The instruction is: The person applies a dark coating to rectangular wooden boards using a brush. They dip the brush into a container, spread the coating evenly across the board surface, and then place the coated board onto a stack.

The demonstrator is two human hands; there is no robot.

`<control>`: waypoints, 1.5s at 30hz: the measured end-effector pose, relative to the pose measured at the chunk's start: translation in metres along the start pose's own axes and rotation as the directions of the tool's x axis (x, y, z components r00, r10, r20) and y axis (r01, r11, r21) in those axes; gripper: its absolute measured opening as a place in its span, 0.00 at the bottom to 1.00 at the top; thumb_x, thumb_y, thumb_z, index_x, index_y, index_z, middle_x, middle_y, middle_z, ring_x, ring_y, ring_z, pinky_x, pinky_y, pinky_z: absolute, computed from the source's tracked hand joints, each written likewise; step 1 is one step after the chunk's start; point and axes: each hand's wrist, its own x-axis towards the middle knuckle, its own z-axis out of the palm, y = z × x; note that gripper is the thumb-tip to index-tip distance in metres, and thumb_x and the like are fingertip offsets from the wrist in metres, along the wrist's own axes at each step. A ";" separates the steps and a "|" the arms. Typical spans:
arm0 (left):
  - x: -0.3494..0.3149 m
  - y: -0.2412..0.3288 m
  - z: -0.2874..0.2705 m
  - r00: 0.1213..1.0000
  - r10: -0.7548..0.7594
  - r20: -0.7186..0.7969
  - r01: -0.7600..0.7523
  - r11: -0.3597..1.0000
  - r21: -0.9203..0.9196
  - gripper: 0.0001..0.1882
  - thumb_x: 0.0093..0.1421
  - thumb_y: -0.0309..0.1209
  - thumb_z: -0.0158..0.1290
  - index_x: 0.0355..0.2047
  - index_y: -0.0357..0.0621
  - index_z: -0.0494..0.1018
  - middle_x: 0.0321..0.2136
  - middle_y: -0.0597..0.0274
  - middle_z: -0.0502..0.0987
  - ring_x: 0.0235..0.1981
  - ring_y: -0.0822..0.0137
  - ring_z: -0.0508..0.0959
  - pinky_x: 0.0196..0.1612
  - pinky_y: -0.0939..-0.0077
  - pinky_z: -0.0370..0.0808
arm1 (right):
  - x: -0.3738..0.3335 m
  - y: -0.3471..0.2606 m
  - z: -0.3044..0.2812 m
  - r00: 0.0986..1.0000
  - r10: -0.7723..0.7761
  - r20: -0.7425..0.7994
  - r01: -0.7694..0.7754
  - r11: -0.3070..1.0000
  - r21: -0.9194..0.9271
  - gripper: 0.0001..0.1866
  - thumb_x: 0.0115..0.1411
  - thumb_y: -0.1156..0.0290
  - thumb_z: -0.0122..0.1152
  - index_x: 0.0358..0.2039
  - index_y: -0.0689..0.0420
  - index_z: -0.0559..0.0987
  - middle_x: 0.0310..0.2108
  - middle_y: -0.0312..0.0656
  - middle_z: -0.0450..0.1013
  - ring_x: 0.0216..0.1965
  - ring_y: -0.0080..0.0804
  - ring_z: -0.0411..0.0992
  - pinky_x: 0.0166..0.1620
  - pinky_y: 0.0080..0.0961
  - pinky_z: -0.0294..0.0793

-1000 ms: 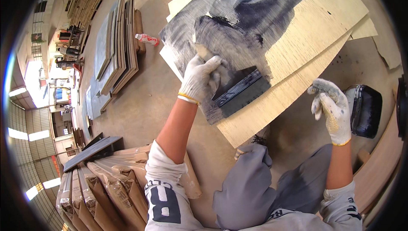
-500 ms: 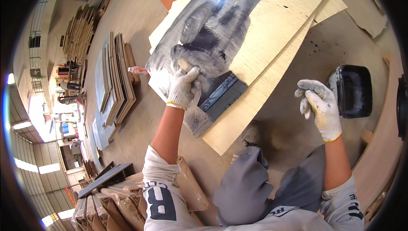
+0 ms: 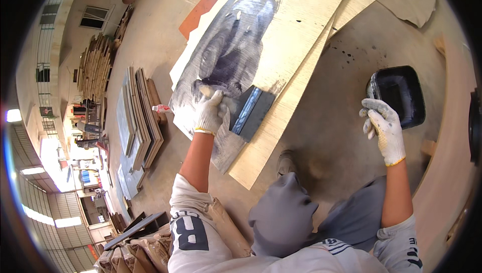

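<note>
My left hand (image 3: 208, 113), in a white knitted glove, is closed around a wide dark-bladed scraper (image 3: 255, 115). A light wooden-looking end shows above its knuckles. The blade rests low on a pale plywood sheet (image 3: 301, 17) that lies on other sheets. A glossy dark-grey coating (image 3: 233, 54) is smeared in curved streaks over the sheet's left and middle. At the right my right hand (image 3: 385, 127), in a stained glove, hangs with loosely bent fingers apart and nothing visible in it. Just beyond its fingers stands a black square bucket (image 3: 401, 95), dark inside.
A stack of boards (image 3: 140, 122) stands on the floor at the left, with a red-and-white bottle (image 3: 161, 108) beside it. A reddish sheet (image 3: 203, 7) sticks out behind the plywood. Brown-wrapped packs (image 3: 228, 228) lie near my left arm. Dark drips spot the concrete floor.
My view has shifted, so the plywood and bucket sit farther left. The scraper has turned somewhat, its blade now steeper across the lower sheet. My right hand appears nearer the bucket.
</note>
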 end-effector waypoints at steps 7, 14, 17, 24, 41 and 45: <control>-0.017 0.017 -0.003 0.997 0.074 0.026 -0.074 0.997 -0.006 0.03 0.69 0.28 0.56 0.39 0.45 0.73 0.29 0.62 0.80 0.20 0.76 0.74 0.16 0.84 0.65 | -0.010 -0.004 0.015 0.992 -0.004 0.122 -0.013 0.990 0.137 0.16 0.67 0.79 0.53 0.53 0.64 0.79 0.37 0.43 0.79 0.24 0.20 0.75 0.22 0.13 0.70; 0.022 0.020 0.096 0.993 0.117 0.016 -0.115 0.990 -0.081 0.05 0.67 0.28 0.59 0.38 0.44 0.72 0.26 0.61 0.78 0.15 0.74 0.71 0.14 0.81 0.64 | -0.012 0.051 -0.010 0.984 0.061 0.166 -0.091 0.980 0.180 0.16 0.70 0.73 0.53 0.56 0.62 0.77 0.36 0.42 0.79 0.22 0.21 0.73 0.21 0.14 0.69; 0.045 0.016 0.116 0.988 0.144 0.053 -0.135 0.981 -0.137 0.06 0.66 0.26 0.58 0.40 0.42 0.72 0.27 0.59 0.78 0.15 0.72 0.71 0.14 0.80 0.64 | -0.013 0.060 -0.016 0.974 0.167 0.153 -0.202 0.945 0.256 0.16 0.69 0.73 0.54 0.55 0.63 0.77 0.36 0.44 0.78 0.22 0.22 0.72 0.20 0.14 0.68; 0.068 0.028 0.152 0.984 0.170 0.059 -0.168 0.985 -0.038 0.05 0.62 0.25 0.59 0.35 0.37 0.75 0.25 0.56 0.79 0.16 0.72 0.74 0.16 0.79 0.66 | 0.003 0.053 -0.018 0.960 0.221 0.170 -0.252 0.949 0.188 0.16 0.69 0.73 0.55 0.55 0.63 0.77 0.36 0.46 0.79 0.23 0.24 0.74 0.21 0.15 0.69; 0.057 0.038 0.121 0.994 0.034 0.105 -0.028 0.998 -0.060 0.06 0.69 0.27 0.55 0.41 0.40 0.71 0.31 0.56 0.82 0.16 0.76 0.74 0.13 0.85 0.64 | 0.004 0.046 -0.034 0.915 0.362 0.181 -0.371 0.929 0.016 0.15 0.68 0.74 0.54 0.53 0.65 0.78 0.36 0.46 0.80 0.23 0.20 0.73 0.23 0.14 0.69; 0.102 0.049 0.185 0.980 0.093 0.174 -0.103 0.994 0.047 0.08 0.67 0.28 0.57 0.43 0.40 0.72 0.31 0.56 0.82 0.16 0.76 0.74 0.15 0.84 0.65 | 0.007 0.040 -0.037 0.891 0.407 0.203 -0.420 0.907 0.026 0.16 0.67 0.75 0.56 0.54 0.66 0.78 0.37 0.45 0.80 0.24 0.20 0.73 0.25 0.14 0.71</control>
